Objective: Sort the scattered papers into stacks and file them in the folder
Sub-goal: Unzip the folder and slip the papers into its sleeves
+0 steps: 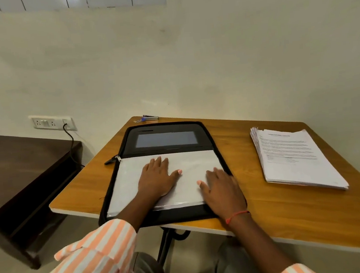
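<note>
Left hand: the left hand (156,177) lies flat, palm down, on the white sheets under clear plastic (128,182). Fingers are straight and point away, thumb sticks out to the right. It grips nothing, it's just pressing.
Right hand: the right hand (221,189) is the same deal, flat and palm down near the right edge of those sheets, thumb out toward the left one. The two hands are apart.
Wrist and sleeve: thin red thread bracelet (237,215) on the right wrist, orange-and-white striped sleeve (97,252) on the left arm.
Folder: one black zip-around folder (129,138), lying open right in front of the person, its near edge a little over the rim. The sheets fill its near half. The far half has one clear window pocket (166,139). One zip pull (116,158) sits on the left by the fold.
Loose papers: one stack of printed white papers (296,158), well apart to the right of the folder, edges a bit fanned. Can't count the sheets.
Surface: one orange-brown wooden surface (290,209) with a pale edge.
Far corner: one small blue-and-silver stapler (150,117), just behind the folder.
Off to the left: one dark brown wooden table (24,160), plus one white wall socket plate (50,122) with a black cable (71,141) plugged in.
</note>
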`<state>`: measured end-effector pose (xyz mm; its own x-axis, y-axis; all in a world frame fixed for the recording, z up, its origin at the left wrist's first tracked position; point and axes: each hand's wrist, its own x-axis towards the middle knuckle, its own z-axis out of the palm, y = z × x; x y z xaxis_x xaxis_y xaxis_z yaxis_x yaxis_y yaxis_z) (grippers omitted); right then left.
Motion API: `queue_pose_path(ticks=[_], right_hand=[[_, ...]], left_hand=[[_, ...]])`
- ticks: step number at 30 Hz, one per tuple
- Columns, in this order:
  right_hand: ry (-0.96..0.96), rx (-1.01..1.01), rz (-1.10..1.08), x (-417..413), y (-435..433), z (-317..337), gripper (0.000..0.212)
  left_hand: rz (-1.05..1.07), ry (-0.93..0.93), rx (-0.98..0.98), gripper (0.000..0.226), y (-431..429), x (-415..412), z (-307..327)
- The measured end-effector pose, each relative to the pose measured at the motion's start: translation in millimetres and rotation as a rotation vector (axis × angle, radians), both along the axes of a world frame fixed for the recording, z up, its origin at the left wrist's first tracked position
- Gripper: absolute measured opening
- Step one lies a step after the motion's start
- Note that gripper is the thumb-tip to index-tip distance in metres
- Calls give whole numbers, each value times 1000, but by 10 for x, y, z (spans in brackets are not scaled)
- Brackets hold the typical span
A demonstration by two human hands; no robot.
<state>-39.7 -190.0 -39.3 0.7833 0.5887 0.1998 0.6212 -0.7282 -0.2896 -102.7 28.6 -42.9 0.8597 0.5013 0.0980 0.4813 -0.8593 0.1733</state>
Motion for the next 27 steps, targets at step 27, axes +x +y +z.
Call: queue_pose_path(ticks=[27], right_hand=[[-134, 1, -504, 1098, -890, 267, 32]], left_hand=[[-466, -265, -622, 24, -1700, 1442, 382]])
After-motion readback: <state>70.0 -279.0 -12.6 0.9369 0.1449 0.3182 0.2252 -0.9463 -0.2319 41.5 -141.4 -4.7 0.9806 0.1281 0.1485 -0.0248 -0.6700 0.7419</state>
